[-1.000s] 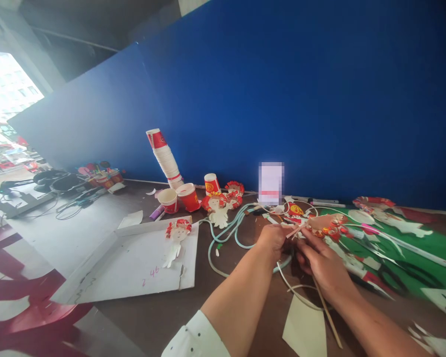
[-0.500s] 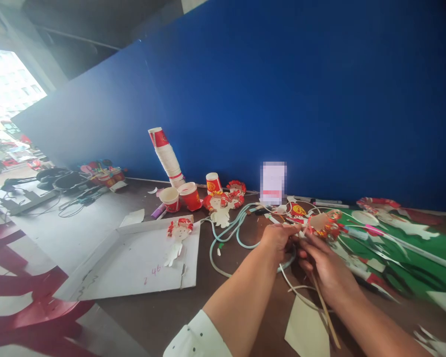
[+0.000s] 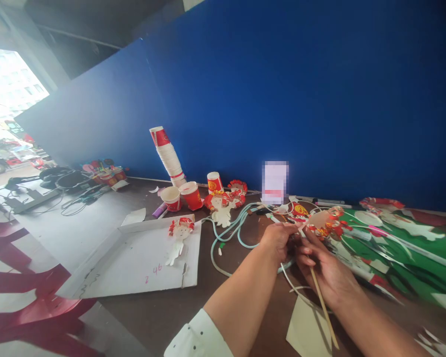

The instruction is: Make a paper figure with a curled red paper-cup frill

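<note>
My right hand is closed round a thin wooden stick, whose lower end slants down toward me. My left hand is closed too, its thumb and fingertips pinching right beside the right fingers. At these fingertips is a paper doll with a red and orange fringe round its head, plain side up; its lower part is hidden by my fingers. The upper end of the stick is also covered by the hands. Below them lie a white cord and a pale piece of paper.
A white box lid carries another paper doll. Behind it stand a leaning stack of paper cups and several single cups. A pale blue cable coils left of my hands. Scissors lie on a green sheet at right.
The hands stay together at the same place. The stick's lower end has swung slightly left, and my right fingers have shifted a little on it. The whole view has moved marginally.
</note>
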`<state>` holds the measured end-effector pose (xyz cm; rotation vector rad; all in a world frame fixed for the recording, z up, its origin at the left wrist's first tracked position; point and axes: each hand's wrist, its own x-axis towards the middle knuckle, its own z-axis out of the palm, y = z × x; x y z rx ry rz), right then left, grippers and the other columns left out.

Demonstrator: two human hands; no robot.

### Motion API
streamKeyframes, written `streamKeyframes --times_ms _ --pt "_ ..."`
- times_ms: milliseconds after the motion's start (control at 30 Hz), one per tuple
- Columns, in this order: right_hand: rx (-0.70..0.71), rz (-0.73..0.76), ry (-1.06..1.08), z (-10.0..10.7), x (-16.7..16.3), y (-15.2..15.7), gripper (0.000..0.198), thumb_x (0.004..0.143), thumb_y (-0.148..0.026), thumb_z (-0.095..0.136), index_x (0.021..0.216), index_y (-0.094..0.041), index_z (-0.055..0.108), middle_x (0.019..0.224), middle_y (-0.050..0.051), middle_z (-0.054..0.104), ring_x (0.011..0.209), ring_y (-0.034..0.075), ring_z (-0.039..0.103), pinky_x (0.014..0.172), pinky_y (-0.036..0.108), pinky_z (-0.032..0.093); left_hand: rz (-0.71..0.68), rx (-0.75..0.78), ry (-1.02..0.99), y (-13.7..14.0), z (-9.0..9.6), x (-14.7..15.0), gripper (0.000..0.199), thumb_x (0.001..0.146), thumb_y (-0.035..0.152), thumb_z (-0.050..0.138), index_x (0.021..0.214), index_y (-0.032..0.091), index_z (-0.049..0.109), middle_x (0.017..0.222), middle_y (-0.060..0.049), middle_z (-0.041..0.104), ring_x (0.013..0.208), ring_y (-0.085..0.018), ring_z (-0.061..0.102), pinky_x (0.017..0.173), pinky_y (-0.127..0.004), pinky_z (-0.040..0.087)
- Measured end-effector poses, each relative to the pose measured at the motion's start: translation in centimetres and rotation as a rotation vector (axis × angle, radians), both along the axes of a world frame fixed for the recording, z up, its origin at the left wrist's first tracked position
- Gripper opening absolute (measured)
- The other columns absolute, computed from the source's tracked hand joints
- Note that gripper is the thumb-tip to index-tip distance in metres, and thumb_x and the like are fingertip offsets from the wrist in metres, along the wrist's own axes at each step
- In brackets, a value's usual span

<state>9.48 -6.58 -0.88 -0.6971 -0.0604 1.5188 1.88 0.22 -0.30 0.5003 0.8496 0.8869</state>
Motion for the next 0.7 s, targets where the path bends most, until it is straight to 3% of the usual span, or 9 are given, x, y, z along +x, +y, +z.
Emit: streamKeyframes --times_ms 233,367,567,700 --pt "0.037 0.024 -0.056 -0.1 0.1 0.0 0.041 0.063 -0.002 0.069 0.098 -0.022 0.067 0.082 0.002 0.06 0.053 0.003 0.049 0.035 0.009 0.037 -0.215 0.042 -0.03 0.5 -0.7 -0.8 0.014 0.069 0.021 0.067 0.072 0.011 0.059 0.049 0.002 0.049 0.039 -0.009 0.046 0.04 -0.021 0.037" --pt "0.077 0.067 -0.116 -0.2 0.1 -0.1 0.044 0.061 -0.008 0.074 0.1 -0.026 0.067 0.082 -0.001 0.06 0.054 0.003 0.048 0.036 0.01 0.036 -0.234 0.076 -0.044 0.6 -0.6 -1.1 0.013 0.07 0.022 0.065 0.073 0.011 0.059 0.051 0.001 0.051 0.04 -0.01 0.048 0.041 -0.021 0.037" --pt "0.109 -0.017 -0.605 -1.1 0.6 0.1 0.049 0.065 -0.024 0.075 0.113 -0.029 0.065 0.07 -0.003 0.059 0.056 0.008 0.048 0.04 0.016 0.037 -0.197 0.115 -0.083 0.9 -0.6 -0.9 0.017 0.062 0.022 0.071 0.065 0.012 0.058 0.051 0.001 0.053 0.042 -0.008 0.046 0.044 -0.021 0.032" --pt "0.069 0.019 -1.014 -1.1 1.6 -0.3 0.049 0.072 -0.036 0.069 0.12 -0.029 0.062 0.06 -0.002 0.059 0.05 0.012 0.047 0.044 0.024 0.041 -0.114 0.15 -0.128 0.9 -0.5 -0.8 0.022 0.058 0.02 0.076 0.061 0.013 0.055 0.05 0.002 0.05 0.045 -0.007 0.045 0.046 -0.02 0.031"
